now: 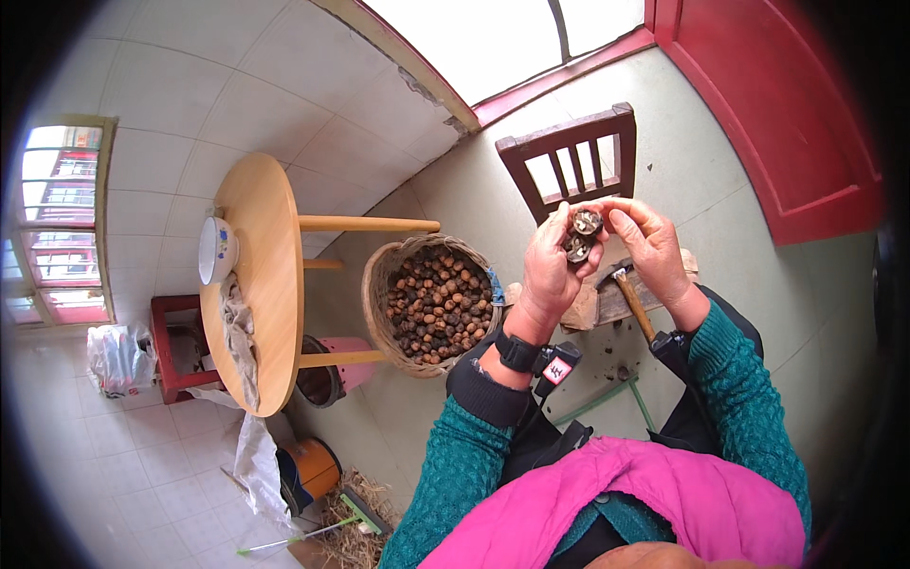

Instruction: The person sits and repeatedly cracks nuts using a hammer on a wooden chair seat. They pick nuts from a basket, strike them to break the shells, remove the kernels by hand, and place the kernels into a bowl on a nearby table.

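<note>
Close together above the floor, my two hands meet around a cracked walnut in two halves. My left hand (554,274) holds the lower walnut half (578,248) in its fingers, its cut face upward with pale kernel showing. The upper walnut half (587,222) lies against it, and the fingertips of my right hand (650,249) reach its rim; part of that grip is hidden. Below my hands, a hammer (635,306) with a wooden handle rests its head on a wooden board (618,302).
A wicker basket (375,299) full of walnuts stands left of my hands. Beyond it is a round wooden table (274,284) bearing a bowl (219,250) and a cloth (240,341). A dark wooden chair (569,153) is ahead. Shell bits and a green frame (597,402) lie below.
</note>
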`<state>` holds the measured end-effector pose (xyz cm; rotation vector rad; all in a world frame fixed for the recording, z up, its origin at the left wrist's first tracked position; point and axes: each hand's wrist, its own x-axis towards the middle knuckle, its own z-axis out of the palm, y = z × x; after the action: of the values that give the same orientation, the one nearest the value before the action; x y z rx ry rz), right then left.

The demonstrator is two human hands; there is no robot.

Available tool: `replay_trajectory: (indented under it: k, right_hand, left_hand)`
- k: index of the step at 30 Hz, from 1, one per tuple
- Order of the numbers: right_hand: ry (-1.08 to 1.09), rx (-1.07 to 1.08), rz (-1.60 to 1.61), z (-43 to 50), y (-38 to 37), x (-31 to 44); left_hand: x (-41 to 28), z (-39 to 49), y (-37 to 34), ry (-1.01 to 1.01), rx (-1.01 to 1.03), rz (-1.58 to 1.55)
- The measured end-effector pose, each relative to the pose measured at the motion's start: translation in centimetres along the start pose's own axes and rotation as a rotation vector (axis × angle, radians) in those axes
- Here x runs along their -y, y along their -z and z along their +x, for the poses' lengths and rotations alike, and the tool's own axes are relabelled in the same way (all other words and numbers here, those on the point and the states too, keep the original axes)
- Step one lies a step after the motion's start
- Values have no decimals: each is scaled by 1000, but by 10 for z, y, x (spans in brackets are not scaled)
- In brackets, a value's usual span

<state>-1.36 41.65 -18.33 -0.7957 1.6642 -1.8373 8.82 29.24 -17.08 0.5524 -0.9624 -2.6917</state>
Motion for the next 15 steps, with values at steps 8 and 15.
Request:
replay_trajectory:
  k: [8,15]
  right_hand:
    - [177,-29,-433,17,-5,-5]
    - [211,-27,-381,17,-3,0]
  left_hand:
    - [22,27,12,-155,-144,216]
    - [22,26,10,-159,-172,299]
